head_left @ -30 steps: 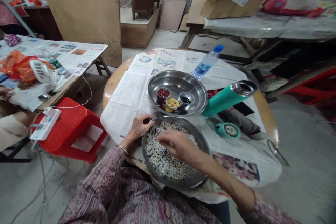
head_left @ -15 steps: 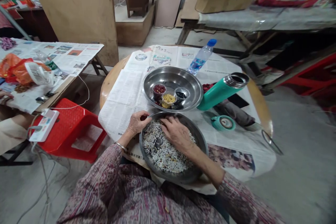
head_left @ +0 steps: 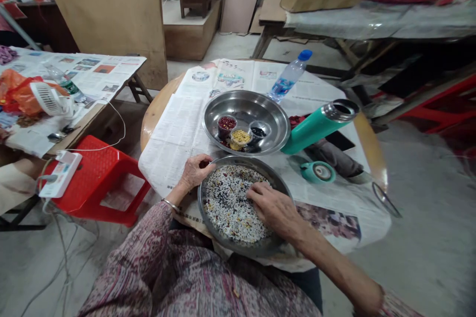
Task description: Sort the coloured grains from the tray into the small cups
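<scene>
Close to my body sits a metal basin (head_left: 284, 185) with a layer of mixed grains (head_left: 238, 223), mostly white with yellow, dark and a few red ones. My left hand (head_left: 196, 171), a bangle at its wrist, is closed at the basin's back left rim, thumb and forefinger meeting there. Over the right side of the grains is my right hand (head_left: 273, 208), fingers bent and drawn together; whatever lies between its fingertips is hidden. Just behind stands a second metal basin (head_left: 273, 109) with small clear cups of red beans (head_left: 226, 124), yellow grains (head_left: 240, 136) and black beans (head_left: 258, 132).
Newspaper (head_left: 171, 143) covers the round table. On it are a water bottle (head_left: 290, 79), a leaning green flask (head_left: 316, 129), its cap (head_left: 318, 172) and a dark cloth item (head_left: 330, 158). A red stool (head_left: 96, 178) with a power strip (head_left: 61, 176) stands left.
My right hand has drawn back to the right across the grains, and its fingers have bent together. More of the grains now shows. My left hand stays at the rim.
</scene>
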Demonstrator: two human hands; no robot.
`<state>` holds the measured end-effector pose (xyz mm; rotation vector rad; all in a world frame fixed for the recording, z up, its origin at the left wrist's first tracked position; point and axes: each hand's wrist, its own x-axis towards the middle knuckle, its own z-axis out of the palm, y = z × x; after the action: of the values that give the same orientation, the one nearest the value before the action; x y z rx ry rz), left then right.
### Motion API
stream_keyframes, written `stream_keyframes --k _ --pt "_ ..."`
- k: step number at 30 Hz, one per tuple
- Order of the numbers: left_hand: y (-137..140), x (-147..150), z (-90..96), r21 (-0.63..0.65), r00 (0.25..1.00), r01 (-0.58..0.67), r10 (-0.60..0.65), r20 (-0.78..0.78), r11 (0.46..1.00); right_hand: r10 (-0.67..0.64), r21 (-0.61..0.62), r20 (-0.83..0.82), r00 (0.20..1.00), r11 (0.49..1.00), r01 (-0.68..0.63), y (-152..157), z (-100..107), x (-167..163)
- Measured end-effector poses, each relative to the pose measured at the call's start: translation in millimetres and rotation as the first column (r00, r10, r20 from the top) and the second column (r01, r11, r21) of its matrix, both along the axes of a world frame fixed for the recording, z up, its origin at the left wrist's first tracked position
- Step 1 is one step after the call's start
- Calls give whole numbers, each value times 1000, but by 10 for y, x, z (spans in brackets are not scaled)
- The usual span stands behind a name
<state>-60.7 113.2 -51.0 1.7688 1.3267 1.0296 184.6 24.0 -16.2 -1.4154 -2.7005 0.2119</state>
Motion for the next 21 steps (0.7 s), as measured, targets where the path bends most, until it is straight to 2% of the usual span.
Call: stream_keyframes --k 2,5,7,10,12,14,16,19,21 --pt "1 -1 3 4 1000 2 -2 4 1000 23 -55 -36 999 998 -24 -64 32 -10" --pt "7 -3 -1 2 1000 3 -3 7 1000 148 -164 -91 985 973 -162 -174 33 -150" --pt "10 -4 -4 -1 1000 -1 1 6 1000 148 -157 -97 984 974 -162 -165 -5 -207" --pt "10 -6 3 -11 1000 -1 1 -1 1000 -42 -50 -86 995 998 38 17 -87 -144" --pt "7 -7 18 -19 1000 -3 3 -2 1000 -197 16 -93 976 980 199 168 -131 -66" --pt "4 -9 36 -29 1000 -4 4 4 1000 -274 31 -117 954 960 280 254 -147 -42" --pt "1 -12 51 -33 1000 -5 5 4 999 -241 -12 -142 960 970 241 244 -131 -105" --pt "0 -14 62 -27 1000 -11 10 -5 1000 -54 -110 -157 986 993 37 120 -67 -298" --pt "1 -13 62 -22 1000 -15 15 -11 1000 68 -156 -148 987 983 -92 57 -28 -394"
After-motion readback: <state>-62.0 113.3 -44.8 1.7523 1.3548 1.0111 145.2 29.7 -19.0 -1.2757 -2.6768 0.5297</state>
